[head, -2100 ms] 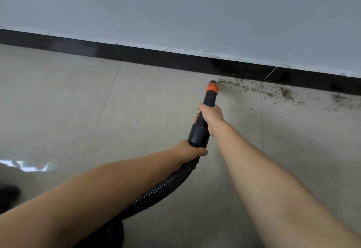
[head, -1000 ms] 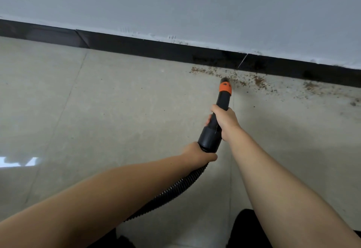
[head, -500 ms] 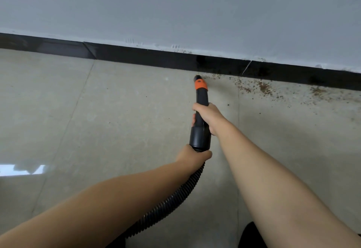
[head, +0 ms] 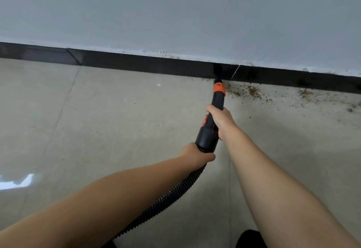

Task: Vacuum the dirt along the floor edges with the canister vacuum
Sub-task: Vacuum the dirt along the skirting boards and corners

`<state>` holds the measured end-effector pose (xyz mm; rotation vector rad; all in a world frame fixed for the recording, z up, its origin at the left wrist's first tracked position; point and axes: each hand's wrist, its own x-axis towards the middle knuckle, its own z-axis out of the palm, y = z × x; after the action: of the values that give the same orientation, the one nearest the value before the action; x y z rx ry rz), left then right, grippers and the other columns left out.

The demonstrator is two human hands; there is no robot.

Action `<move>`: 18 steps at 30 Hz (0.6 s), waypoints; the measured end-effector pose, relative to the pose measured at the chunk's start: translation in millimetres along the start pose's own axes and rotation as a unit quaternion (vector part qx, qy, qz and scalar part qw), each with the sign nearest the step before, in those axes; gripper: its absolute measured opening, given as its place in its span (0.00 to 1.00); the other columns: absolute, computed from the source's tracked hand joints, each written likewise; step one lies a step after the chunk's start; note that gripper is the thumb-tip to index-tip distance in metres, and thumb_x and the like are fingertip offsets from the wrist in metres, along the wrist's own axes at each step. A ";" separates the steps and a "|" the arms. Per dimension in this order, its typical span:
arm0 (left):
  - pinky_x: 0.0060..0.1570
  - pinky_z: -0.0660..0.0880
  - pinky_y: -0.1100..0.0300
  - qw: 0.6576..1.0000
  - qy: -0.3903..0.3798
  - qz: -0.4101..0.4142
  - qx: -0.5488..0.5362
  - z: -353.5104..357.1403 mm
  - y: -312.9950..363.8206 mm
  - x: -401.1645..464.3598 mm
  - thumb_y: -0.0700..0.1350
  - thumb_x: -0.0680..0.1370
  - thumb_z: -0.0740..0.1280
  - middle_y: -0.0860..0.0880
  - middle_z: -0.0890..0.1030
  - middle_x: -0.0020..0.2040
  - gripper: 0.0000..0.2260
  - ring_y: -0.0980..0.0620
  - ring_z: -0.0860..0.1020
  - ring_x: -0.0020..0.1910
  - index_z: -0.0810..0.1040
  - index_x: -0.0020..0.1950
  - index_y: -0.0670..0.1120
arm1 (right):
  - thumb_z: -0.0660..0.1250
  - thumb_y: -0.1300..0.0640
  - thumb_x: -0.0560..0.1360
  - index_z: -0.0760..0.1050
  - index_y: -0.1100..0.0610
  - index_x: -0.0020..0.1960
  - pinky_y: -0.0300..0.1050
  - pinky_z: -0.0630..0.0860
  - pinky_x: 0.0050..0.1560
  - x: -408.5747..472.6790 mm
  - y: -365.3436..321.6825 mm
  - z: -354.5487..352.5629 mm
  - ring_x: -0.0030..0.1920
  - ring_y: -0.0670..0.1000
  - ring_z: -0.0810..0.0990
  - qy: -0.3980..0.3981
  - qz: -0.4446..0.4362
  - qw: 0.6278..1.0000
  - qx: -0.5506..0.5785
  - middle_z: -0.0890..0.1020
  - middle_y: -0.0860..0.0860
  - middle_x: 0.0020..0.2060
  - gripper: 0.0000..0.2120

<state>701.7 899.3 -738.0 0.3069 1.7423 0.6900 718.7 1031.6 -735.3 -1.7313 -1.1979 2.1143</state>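
Since half a second ago the nozzle (head: 218,95) has swung rightward and forward: its black tip, just past the orange collar (head: 219,88), now sits against the foot of the dark baseboard (head: 136,66) at the left end of the dirt (head: 254,91), where before it stood short of the wall and left of the scatter. The specks nearest the tip look thinner than a moment ago (hard to be sure at this size).

The right hand (head: 219,120) is wrapped round the black tube just behind the collar, fingers curled under it. The left hand (head: 197,155) grips the ribbed hose (head: 168,199) right where it joins the wide cuff (head: 206,138), directly behind the right hand's hold. Ahead and to the right of both grips, brown crumbs trail along the floor (head: 97,120) edge under the baseboard.

No brand, label or writing is readable on the nozzle or hose.
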 end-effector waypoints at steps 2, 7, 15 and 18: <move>0.42 0.78 0.53 1.000 -0.011 0.007 0.004 10.7 6.7 4.3 0.45 0.70 0.69 0.46 0.76 0.37 0.09 0.47 0.76 0.35 0.72 0.46 0.47 | 0.63 0.63 0.73 0.67 0.58 0.47 0.46 0.75 0.34 4.0 -3.0 -14.7 0.24 0.52 0.73 0.018 -0.008 1.000 -0.009 0.74 0.54 0.27 0.06; 0.43 0.78 0.53 1.000 -0.005 0.015 0.001 26.1 14.3 7.9 0.46 0.70 0.69 0.47 0.77 0.36 0.07 0.46 0.76 0.35 0.71 0.43 0.48 | 0.64 0.63 0.74 0.67 0.58 0.47 0.46 0.75 0.34 9.7 -9.0 -28.9 0.25 0.52 0.73 0.016 -0.004 1.000 -0.011 0.74 0.53 0.26 0.06; 0.40 0.77 0.54 0.999 0.031 -0.006 -0.028 7.9 -2.7 6.1 0.46 0.70 0.69 0.46 0.77 0.38 0.12 0.47 0.76 0.35 0.72 0.50 0.45 | 0.64 0.63 0.74 0.67 0.57 0.48 0.44 0.75 0.31 8.7 -2.5 2.7 0.25 0.51 0.73 -0.025 -0.003 1.000 -0.015 0.74 0.54 0.28 0.06; 0.39 0.75 0.55 0.998 0.042 -0.018 -0.046 -1.0 -9.9 3.4 0.46 0.70 0.69 0.45 0.76 0.38 0.13 0.47 0.75 0.35 0.71 0.51 0.45 | 0.64 0.63 0.74 0.67 0.57 0.48 0.44 0.75 0.31 8.7 1.0 17.6 0.25 0.51 0.72 -0.038 -0.004 0.999 -0.024 0.74 0.54 0.27 0.07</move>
<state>701.2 893.0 -746.5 0.1856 1.7857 0.7638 700.8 1027.6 -742.3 -1.6761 -1.2847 2.1816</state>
